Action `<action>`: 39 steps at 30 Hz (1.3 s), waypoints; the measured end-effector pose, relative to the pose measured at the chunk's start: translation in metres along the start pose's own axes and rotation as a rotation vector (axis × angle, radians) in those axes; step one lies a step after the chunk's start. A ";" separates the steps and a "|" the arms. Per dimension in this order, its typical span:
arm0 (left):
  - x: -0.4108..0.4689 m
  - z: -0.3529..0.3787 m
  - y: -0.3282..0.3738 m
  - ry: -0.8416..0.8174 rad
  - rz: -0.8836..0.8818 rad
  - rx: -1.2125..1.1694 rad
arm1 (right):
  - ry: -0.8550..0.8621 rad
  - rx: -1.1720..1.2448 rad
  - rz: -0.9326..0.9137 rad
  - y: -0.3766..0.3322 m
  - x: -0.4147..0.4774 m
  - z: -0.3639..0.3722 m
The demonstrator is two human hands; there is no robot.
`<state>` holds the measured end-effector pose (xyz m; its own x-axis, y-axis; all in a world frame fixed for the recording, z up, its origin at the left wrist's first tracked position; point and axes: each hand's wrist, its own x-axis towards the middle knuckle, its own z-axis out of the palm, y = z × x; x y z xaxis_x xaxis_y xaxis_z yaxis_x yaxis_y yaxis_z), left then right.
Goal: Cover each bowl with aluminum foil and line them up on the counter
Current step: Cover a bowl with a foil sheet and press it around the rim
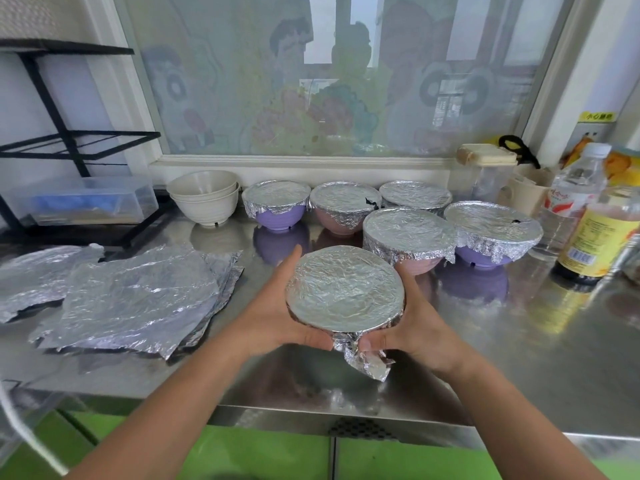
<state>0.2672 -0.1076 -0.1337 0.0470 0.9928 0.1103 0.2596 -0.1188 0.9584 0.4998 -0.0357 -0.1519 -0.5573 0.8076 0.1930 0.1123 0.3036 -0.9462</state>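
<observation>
Left hand (277, 317), right hand (414, 327) — cupping round foil-crinkled bowl (346, 292).

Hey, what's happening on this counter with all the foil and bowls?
A person is wrapping bowls in foil. The left hand and right hand hold a foil-covered bowl at the steel counter, with a loose foil flap hanging at its near edge by the right thumb. Five covered bowls already stand behind it. Two stacked cream bowls at back left are still bare, and spare foil sheets lie on the left.
</observation>
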 end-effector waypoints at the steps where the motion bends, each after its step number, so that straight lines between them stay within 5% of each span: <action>1: -0.001 0.004 -0.003 0.020 0.005 -0.047 | -0.013 0.001 0.000 0.001 0.000 0.000; 17: 0.000 0.009 -0.019 0.066 -0.004 -0.221 | 0.017 0.073 -0.056 0.005 0.001 0.011; 39: -0.002 0.005 -0.025 0.080 -0.009 -0.105 | -0.037 -0.004 -0.018 0.011 0.000 0.006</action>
<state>0.2653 -0.1067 -0.1593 -0.0329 0.9924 0.1184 0.1566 -0.1119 0.9813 0.4958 -0.0355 -0.1641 -0.5895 0.7827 0.1997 0.1058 0.3199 -0.9415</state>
